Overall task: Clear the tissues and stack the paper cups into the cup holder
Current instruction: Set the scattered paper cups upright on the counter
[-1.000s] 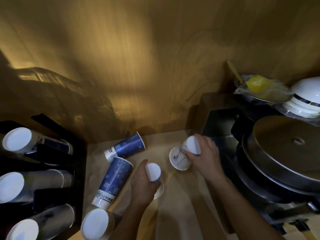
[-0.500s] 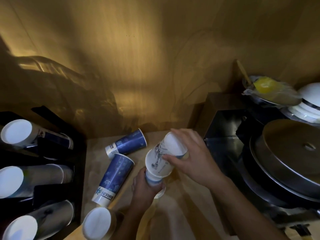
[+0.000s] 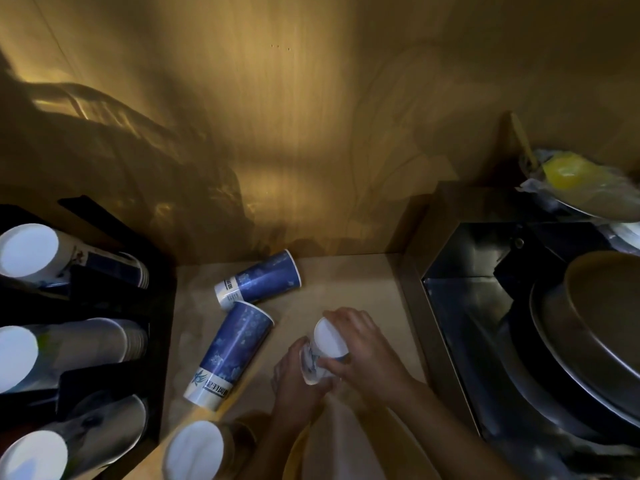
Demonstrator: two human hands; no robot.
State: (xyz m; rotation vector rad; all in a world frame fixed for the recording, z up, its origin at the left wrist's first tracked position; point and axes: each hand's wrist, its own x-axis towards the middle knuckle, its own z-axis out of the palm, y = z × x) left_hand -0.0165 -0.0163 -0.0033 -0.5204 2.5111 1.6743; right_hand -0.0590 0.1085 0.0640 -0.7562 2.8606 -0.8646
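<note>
Lowered now, both hands, left hand and right hand, clasp one white cup; two blue cups lie beside.

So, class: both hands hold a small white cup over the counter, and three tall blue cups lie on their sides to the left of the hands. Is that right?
Not quite. The head view shows only two tall blue cups lying on their sides, one behind the other. The rest stands: the left hand and right hand both hold the small white cup over the counter.
</note>
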